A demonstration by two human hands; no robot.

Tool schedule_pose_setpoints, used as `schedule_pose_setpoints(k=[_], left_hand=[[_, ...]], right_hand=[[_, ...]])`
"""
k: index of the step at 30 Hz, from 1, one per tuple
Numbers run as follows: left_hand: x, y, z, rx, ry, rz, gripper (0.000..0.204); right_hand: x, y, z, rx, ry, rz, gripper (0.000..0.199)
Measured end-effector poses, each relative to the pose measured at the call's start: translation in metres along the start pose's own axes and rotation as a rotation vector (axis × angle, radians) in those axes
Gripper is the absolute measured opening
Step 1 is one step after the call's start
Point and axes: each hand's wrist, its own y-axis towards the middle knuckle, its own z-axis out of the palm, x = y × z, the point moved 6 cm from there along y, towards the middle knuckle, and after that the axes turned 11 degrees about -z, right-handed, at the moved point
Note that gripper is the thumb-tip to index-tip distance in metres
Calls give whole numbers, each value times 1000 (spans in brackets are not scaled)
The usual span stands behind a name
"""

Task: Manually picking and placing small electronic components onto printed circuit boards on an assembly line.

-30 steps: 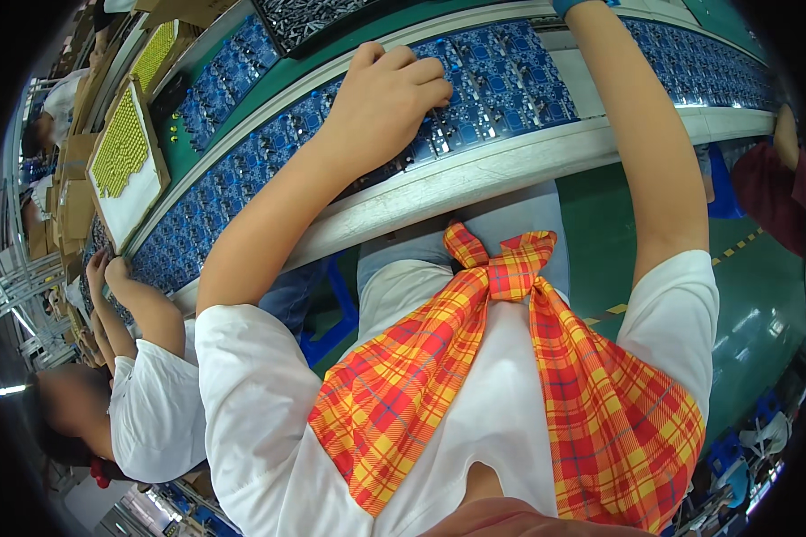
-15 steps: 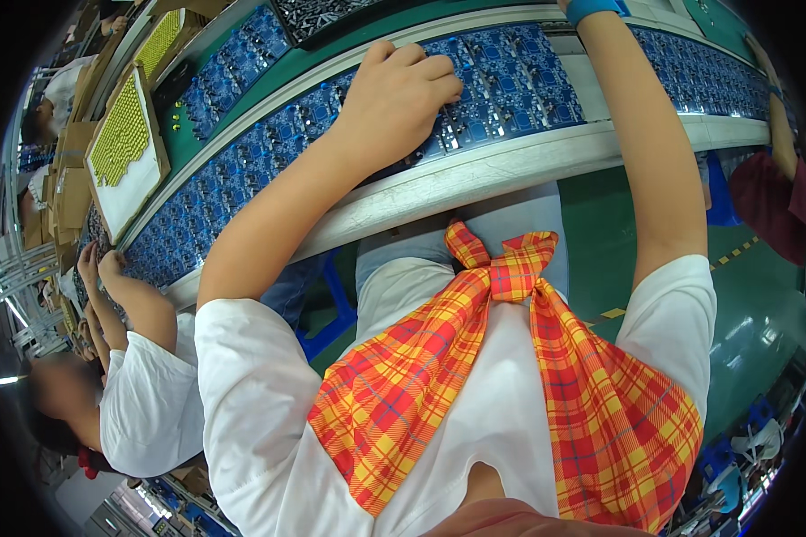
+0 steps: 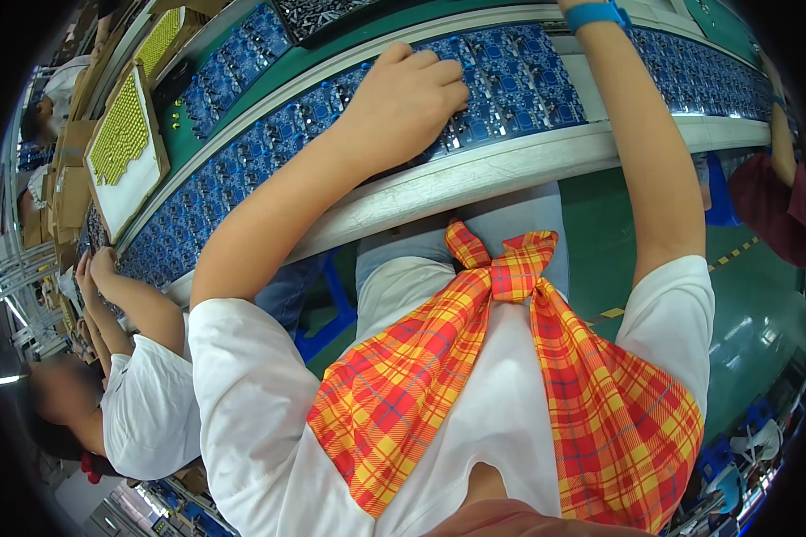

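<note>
Where the left hand (image 3: 412, 103) rests: over the blue circuit boards (image 3: 515, 80), its fingers bent inward and close together; the thumb and most fingertips are hidden, so I cannot tell whether they pinch something or only touch a board.
Right hand (image 3: 568, 4): cut off by the upper edge but for a sliver beyond the blue wristband (image 3: 597, 15); its grip cannot be told.
Circuit boards: laid close together in a long band, components facing up, under the left hand and on both sides of it; a pale strip (image 3: 589, 85) breaks the band near the right forearm.
Board handling: probably light, thin and stiff, rather slick on flat faces, and fragile where small components stand up.
Board hold: best by opposite bare edges, fingertips clear of the raised components, with no bending.
Metal rail (image 3: 475, 173): runs along the near side of the boards, its upper face scuffed.
Black tray (image 3: 296, 41): beyond the boards, holding small grey parts (image 3: 318, 11).
Yellow parts (image 3: 125, 134): farther left, in rows on a white panel (image 3: 119, 204).
Co-worker's hands (image 3: 96, 268): at the band's left end.
</note>
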Motion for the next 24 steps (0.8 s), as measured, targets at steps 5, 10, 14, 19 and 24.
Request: schedule_pose_setpoints(k=[5, 10, 14, 19, 24], left_hand=[[33, 15, -18, -119, -112, -48, 14], [124, 40, -49, -230, -67, -449, 18], [152, 46, -34, -156, 81, -573, 17], [148, 50, -26, -244, 199, -471, 18], [156, 46, -32, -352, 98, -493, 17]], right_hand=[[78, -62, 13, 341, -177, -60, 17], [132, -128, 41, 754, -503, -382, 11], [125, -147, 48, 858, -544, -276, 11], [124, -149, 54, 920, -623, -386, 11], [128, -148, 59, 971, -680, -417, 12]])
